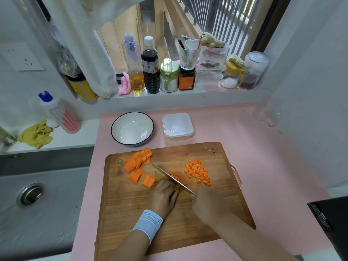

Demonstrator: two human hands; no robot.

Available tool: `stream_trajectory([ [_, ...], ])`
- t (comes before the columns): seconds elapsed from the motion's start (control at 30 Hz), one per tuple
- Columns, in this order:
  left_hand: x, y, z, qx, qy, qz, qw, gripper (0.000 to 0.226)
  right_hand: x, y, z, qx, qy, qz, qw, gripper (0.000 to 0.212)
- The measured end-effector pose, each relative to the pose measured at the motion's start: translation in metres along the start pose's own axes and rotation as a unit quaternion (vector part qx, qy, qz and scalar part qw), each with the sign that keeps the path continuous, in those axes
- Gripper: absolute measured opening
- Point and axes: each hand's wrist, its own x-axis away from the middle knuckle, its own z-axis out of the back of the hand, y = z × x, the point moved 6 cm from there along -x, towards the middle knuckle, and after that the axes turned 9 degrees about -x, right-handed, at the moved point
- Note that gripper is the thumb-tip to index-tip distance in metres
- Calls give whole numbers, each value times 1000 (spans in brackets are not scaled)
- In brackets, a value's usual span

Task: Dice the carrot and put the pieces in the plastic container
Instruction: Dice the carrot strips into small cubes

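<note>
Now holds down carrot strips (175, 178) with left hand (165, 194), fingers curled over them, near the middle of wooden cutting board (180, 227). Grips knife (165, 173) with right hand (207, 202), a little blurred, fist closed around the hidden handle. Blade slanted, edge down on the strips, side just against the left knuckles. To the right of the blade, pile of diced carrot (198, 172); to the left, larger carrot chunks (138, 162) and cut-off top (120, 161). Beyond the board, on pink tabletop (263, 157), plastic container (178, 127) just beside white bowl (132, 128), apart from the carrot.
</note>
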Motion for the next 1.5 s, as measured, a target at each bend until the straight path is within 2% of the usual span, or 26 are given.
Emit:
stream_trajectory([
  [0.17, -1, 4, 6, 4, 13, -12, 1000, 14, -3, 4, -3, -22, -14, -15, 1000, 28],
  [0.3, 5, 0, 7, -5, 21, 1, 1000, 6, -2, 4, -3, -23, -6, -6, 1000, 23],
  [0.47, 6, 1, 10, -19, 8, 16, 1000, 17, -2, 4, -3, -29, -6, -6, 1000, 22],
  [0.6, 6, 2, 11, -11, 3, 21, 1000, 16, 5, 0, 0, -1, 20, 16, 1000, 23],
  [0.7, 5, 2, 11, -6, 6, 20, 1000, 5, 15, -2, 0, 37, 35, 37, 998, 23],
  [0.8, 5, 2, 12, -1, 13, 17, 1000, 15, 21, 1, -3, 58, 35, 38, 997, 24],
  [0.93, 6, -1, 9, 2, 4, 24, 1000, 13, 24, 7, -2, 65, 31, 31, 997, 25],
  [1.5, 4, 2, 11, -1, 3, 19, 1000, 5, -3, 6, -3, -12, -9, -10, 1000, 23],
])
